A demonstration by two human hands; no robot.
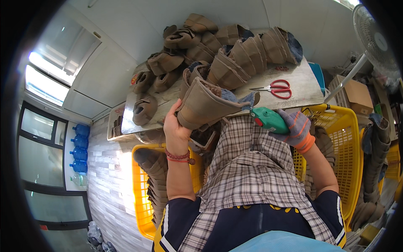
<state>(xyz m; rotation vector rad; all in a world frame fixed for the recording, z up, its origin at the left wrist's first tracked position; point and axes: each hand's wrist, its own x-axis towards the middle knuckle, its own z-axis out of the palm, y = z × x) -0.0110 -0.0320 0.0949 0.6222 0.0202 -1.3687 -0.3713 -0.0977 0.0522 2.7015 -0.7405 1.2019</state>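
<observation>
A brown boot upper [203, 105] is tilted over the table's front edge, gripped at its left end by my left hand [176, 129], which is bare. Blue-grey lining [243, 100] sticks out of the upper toward the right. In my right hand [297, 129], covered by a grey and orange knit glove, is a green handheld electric cutter [268, 119] with a red button. Its tip meets the lining's loose end; whether it touches cannot be made out. Red-handled scissors [279, 89] lie on the worktable [262, 103] beyond.
Stacked brown boot uppers [243, 54] fill the table's far side. A yellow basket [140, 210] with uppers stands on my left, another yellow basket [350, 147] on my right. Further right are a standing fan [375, 40] and a cardboard box [357, 96]. Blue water bottles [79, 143] line the left wall.
</observation>
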